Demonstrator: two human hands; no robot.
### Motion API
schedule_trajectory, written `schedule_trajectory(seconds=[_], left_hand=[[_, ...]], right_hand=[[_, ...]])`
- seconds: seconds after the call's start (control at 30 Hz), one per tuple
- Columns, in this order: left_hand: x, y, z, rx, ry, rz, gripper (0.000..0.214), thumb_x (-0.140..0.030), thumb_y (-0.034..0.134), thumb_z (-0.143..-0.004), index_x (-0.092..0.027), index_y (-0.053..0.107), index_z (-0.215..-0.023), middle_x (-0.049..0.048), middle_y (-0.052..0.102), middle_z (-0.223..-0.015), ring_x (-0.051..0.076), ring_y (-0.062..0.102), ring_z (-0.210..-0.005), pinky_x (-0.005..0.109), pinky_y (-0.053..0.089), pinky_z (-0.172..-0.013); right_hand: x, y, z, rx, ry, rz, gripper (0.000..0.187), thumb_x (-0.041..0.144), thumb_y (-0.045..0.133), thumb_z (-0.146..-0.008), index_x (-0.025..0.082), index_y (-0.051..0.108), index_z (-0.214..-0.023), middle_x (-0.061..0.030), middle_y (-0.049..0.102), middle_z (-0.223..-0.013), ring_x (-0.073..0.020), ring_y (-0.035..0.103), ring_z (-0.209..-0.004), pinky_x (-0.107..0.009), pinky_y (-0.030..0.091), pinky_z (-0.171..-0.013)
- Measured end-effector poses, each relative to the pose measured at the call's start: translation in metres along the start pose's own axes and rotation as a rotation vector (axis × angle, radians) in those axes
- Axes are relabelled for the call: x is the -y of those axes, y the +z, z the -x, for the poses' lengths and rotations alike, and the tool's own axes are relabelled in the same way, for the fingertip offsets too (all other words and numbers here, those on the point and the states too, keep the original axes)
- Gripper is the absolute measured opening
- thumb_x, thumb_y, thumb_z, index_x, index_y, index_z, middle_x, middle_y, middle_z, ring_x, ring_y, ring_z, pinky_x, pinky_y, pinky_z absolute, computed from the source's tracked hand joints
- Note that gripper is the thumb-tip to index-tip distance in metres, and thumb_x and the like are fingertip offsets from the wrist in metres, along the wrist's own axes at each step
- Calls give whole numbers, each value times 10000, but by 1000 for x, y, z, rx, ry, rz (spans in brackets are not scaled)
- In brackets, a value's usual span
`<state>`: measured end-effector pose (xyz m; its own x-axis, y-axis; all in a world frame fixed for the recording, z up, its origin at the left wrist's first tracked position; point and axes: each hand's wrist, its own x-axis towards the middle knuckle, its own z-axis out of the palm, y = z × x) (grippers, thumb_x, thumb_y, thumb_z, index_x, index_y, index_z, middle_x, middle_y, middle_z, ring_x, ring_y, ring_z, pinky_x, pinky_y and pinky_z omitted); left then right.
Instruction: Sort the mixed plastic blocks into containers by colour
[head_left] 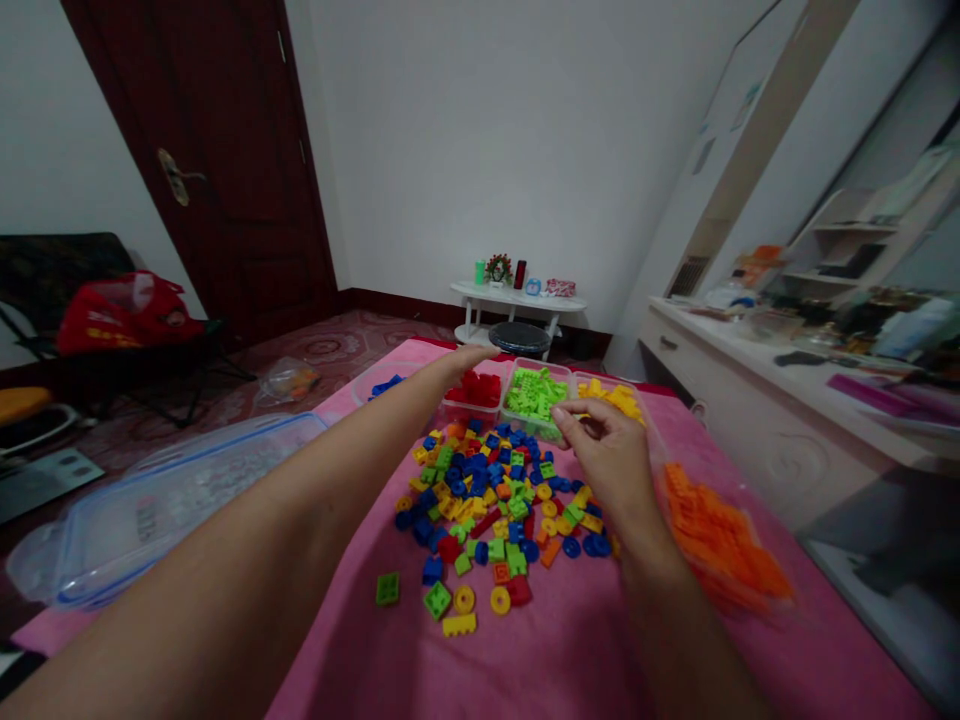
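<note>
A heap of small plastic building bricks [495, 500] in blue, yellow, green, red and orange lies on a pink cloth [570, 640]. Behind it stand clear tubs: one with blue bricks [384, 386], one with red bricks [474, 390], one with green bricks [534, 392] and one with yellow bricks [616, 398]. My left hand [466, 358] reaches far over the red tub, fingers stretched and close together. My right hand [606, 448] hovers over the heap's right side, fingertips pinched; whether they hold anything is hidden.
A clear tub of orange bricks [720, 540] lies at the right. A large clear lid [172, 500] rests at the left. Beyond are a white side table [517, 298], a dark stool [519, 338], a white dresser [757, 400], a dark red door [217, 160] and a chair with a red bag [120, 312].
</note>
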<state>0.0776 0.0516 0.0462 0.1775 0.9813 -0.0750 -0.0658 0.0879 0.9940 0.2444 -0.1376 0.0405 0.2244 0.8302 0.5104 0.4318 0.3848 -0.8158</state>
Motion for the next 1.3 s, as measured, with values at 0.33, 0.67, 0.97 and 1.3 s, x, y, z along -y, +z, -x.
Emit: schedule_trajectory(seconds=[0.33, 0.67, 0.97, 1.3], left_hand=[[72, 4, 72, 187, 429, -858, 247, -216, 547, -784, -141, 726, -937, 61, 724, -871, 200, 637, -807, 277, 472, -771], [92, -11, 109, 209, 590, -959, 262, -143, 607, -753, -188, 713, -989, 71, 678, -1067, 201, 605, -994, 286, 436, -901], [75, -21, 126, 286, 498, -1196, 382, -406, 762, -627, -261, 714, -977, 35, 696, -939, 212, 621, -837, 256, 416, -667], [61, -31, 121, 231, 152, -705, 267, -270, 489, -731, -150, 696, -850, 17, 640, -694, 127, 550, -553, 207, 371, -494]], right_hand=[[-56, 26, 9, 297, -40, 410, 254, 143, 535, -748, 183, 701, -936, -53, 694, -974, -179, 620, -864, -303, 474, -809], [-65, 33, 21, 513, -98, 743, 255, 99, 588, -743, 220, 714, -929, -70, 625, -1101, -217, 528, -1056, -320, 390, -919], [-49, 33, 18, 303, -17, 752, 149, 257, 576, -799, 197, 639, -920, -41, 663, -905, -186, 593, -830, -284, 402, -729], [-48, 60, 42, 557, -113, 804, 424, 260, 560, -814, 203, 566, -1234, -90, 618, -1097, -234, 565, -1041, -310, 402, -856]])
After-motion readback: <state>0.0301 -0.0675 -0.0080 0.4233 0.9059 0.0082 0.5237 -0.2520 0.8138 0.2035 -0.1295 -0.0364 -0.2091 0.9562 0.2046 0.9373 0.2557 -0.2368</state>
